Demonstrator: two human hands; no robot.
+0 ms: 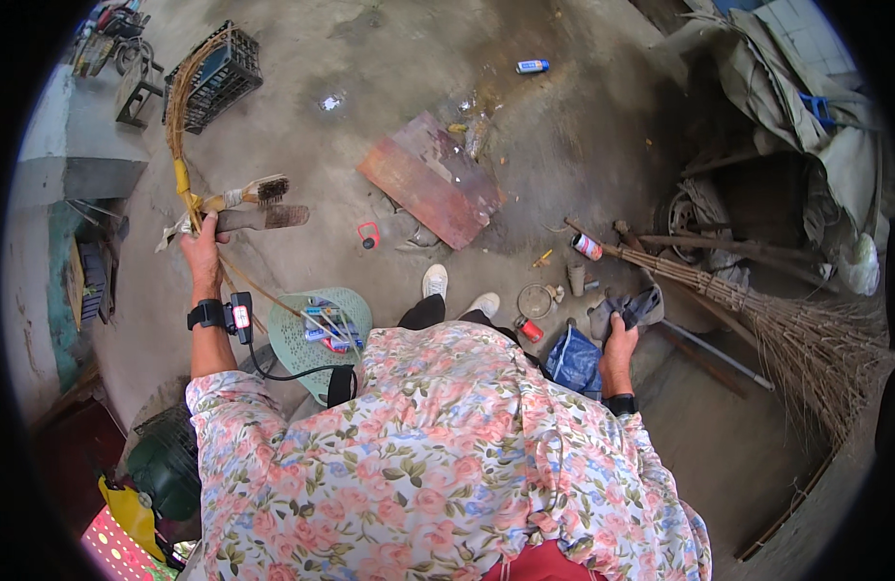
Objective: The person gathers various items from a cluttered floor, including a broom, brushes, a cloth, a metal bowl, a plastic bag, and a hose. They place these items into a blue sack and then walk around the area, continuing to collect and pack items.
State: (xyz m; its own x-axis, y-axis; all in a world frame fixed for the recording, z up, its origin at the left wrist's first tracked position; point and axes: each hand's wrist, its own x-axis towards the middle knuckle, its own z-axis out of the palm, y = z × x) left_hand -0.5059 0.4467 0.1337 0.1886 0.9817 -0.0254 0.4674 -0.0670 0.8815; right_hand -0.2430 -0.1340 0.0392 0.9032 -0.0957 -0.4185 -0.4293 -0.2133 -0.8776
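Observation:
My left hand [202, 250] is closed around several things at once. Among them are a worn wooden-handled brush [271, 190] with dark bristles, a flat dark-handled brush or scraper [284, 216], and a curved bundle of thin stalks [176, 120] bound with yellow material. A thin stick slants down from that hand towards a pale green perforated plastic basket [282, 327], which holds small packages and sticks. On the other side, my right hand [620, 348] grips a dark grey cloth [638, 309]. A blue plastic bag [576, 361] lies beside the right wrist.
A twig broom [803, 327] and poles lie at the right. Ahead are a reddish board [436, 181], a clear jug with a red lid [370, 234], and a blue-and-white can [532, 66]. A red can [529, 329] stands near my feet. A black crate [226, 94] sits far left.

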